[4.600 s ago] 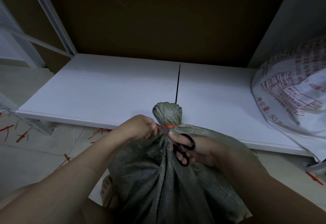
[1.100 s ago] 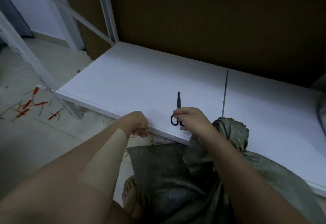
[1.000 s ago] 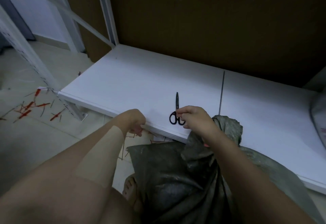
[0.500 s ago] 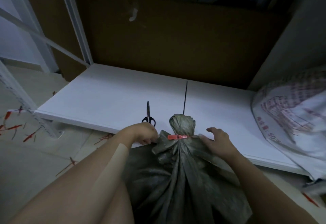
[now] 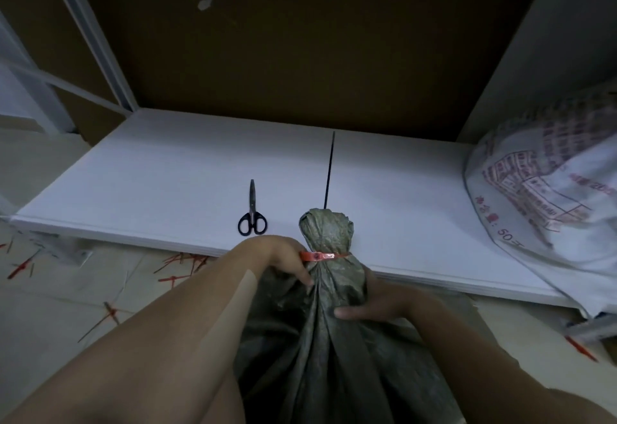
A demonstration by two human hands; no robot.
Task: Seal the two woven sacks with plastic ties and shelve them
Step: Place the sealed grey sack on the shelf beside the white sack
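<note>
Grey-green woven sack [image 5: 320,340] stands upright between the person's forearms, just in front of the front edge of the white shelf board [image 5: 160,183]; its base is out of frame. The neck is gathered into a tight bunch, and a red plastic tie [image 5: 322,255] is cinched around it with the tuft of the mouth sticking up above. The tie's flat tail points left, touching the left hand [image 5: 277,256]. That hand sits at the left side of the neck with its fingers curled into the fabric just under the tie and one finger angled down the folds. The right hand [image 5: 377,300] wraps the neck from the right, below the tie, thumb [image 5: 347,313] laid across the front and the other fingers hidden behind the sack. Both hands grip only the sack. The white printed sack [image 5: 547,210] lies on the shelf's far right end, with red print and part of it hanging past the front edge; can't tell if it's tied, the mouth isn't visible. Black scissors [image 5: 252,211] lie closed on the shelf, handles toward the person, just left of the sack's tuft and apart from both hands. A dark seam [image 5: 329,170] runs front to back across the board behind the tuft. Red tie offcuts [image 5: 177,266] are scattered on the floor [image 5: 50,306] at left. Brown backboard [image 5: 300,39] sits behind the shelf.
</note>
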